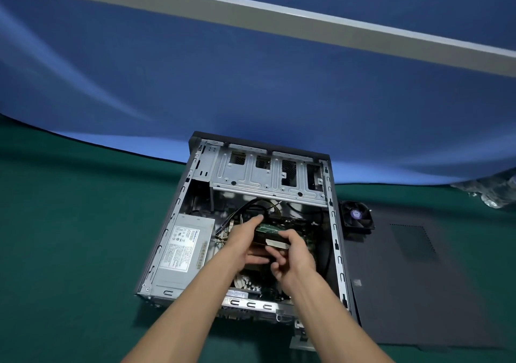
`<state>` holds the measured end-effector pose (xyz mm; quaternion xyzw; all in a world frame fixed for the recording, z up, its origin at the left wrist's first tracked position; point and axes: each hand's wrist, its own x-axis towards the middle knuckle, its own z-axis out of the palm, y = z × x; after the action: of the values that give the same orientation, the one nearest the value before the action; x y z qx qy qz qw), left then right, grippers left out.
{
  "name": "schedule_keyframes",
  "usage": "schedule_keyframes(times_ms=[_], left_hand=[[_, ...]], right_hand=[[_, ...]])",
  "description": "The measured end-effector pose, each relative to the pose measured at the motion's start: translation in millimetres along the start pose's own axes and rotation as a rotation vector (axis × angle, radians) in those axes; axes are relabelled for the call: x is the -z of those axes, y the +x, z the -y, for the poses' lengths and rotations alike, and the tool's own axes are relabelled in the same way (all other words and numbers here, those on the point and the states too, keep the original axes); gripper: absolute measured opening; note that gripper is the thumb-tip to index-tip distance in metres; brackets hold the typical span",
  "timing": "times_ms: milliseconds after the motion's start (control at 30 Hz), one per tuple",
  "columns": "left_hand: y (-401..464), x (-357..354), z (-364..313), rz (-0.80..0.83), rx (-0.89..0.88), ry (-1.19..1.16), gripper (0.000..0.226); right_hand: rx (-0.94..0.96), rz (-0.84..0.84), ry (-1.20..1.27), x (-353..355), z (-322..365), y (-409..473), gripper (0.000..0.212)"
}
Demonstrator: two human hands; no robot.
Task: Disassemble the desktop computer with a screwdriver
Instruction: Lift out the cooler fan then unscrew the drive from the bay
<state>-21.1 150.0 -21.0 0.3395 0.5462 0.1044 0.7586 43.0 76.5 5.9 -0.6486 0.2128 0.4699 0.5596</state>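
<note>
Fingers (pixel 252 223) amid cables (pixel 252 205), beside power supply (pixel 185 246)

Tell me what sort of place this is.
Probably a staged workbench for taking computers apart: a green cloth-covered table backed by a blue fabric sheet, with an opened grey metal desktop case and its removed dark side panel laid alongside.

Two bare forearms reach in from the lower edge, ending in the left hand (pixel 242 242) and right hand (pixel 293 259) (no sleeves, gloves or rings visible).
</note>
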Motion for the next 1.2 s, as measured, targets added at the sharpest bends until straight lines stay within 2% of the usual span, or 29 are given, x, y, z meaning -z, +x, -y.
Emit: schedule_keyframes(times_ms=[100,200,267,367,467,567,633,733,800,833,900,967,1000,1067,1133,1200], left_hand=[[-3.7,0.9,0.8,-0.135,-0.220,0.181,0.020],[-7.2,6.6,6.2,-0.214,-0.501,0.477,0.030],[-10.3,11.7,5.2,-0.278,-0.676,0.822,0.041],[-21.0,7.3,-2.1,-0.221,-0.857,1.178,0.063],[-27.1,-4.1,-9.6,-0.106,-0.991,1.172,0.060],[-35.7,-18.3,-24.2,-0.006,-1.109,0.942,0.033],[-42.1,-27.8,-36.4,0.012,-1.041,0.843,0.023],[-48.3,-45.2,-56.5,-0.029,-0.891,0.741,0.033],[-52.1,-57.1,-66.0,-0.033,-0.800,0.612,0.034],[-54.1,-62.6,-69.4,-0.027,-0.763,0.538,0.035],[-58.4,-72.6,-73.8,0.026,-0.680,0.348,0.030],[-63.2,-84.7,-75.1,0.084,-0.569,0.186,0.025],[-64.7,-91.4,-74.4,0.093,-0.525,0.152,0.027],[-65.2,-106.9,-69.6,0.100,-0.469,0.112,0.032],[-63.4,-124.0,-62.5,0.117,-0.427,0.121,0.039],[-60.8,-140.1,-53.6,0.172,-0.384,0.166,0.047]], right_hand=[[-0.002,0.043,-0.104,6.5,13.8,-7.5,0.021],[0.024,0.100,-0.241,13.7,39.3,-17.3,0.024],[0.063,0.130,-0.344,17.0,56.4,-24.9,0.021],[0.119,0.166,-0.524,17.9,81.5,-36.7,0.016],[0.174,0.180,-0.631,18.8,102.7,-48.6,0.020],[0.238,0.215,-0.694,23.3,119.2,-62.2,0.029],[0.350,0.226,-0.713,30.4,129.4,-68.2,0.037],[0.618,0.158,-0.734,44.3,140.9,-69.2,0.034],[0.813,0.051,-0.915,54.0,145.6,-65.0,0.024],[0.883,0.027,-1.037,58.6,147.0,-63.5,0.026],[0.896,0.166,-1.146,65.0,147.9,-59.0,0.048],[0.843,0.342,-1.087,68.5,150.0,-56.7,0.065],[0.840,0.369,-1.072,70.5,151.9,-55.8,0.073],[0.885,0.335,-1.154,77.0,157.5,-49.6,0.097],[0.895,0.221,-1.304,87.0,164.0,-41.8,0.117],[0.847,0.177,-1.312,101.7,170.3,-30.8,0.114]])
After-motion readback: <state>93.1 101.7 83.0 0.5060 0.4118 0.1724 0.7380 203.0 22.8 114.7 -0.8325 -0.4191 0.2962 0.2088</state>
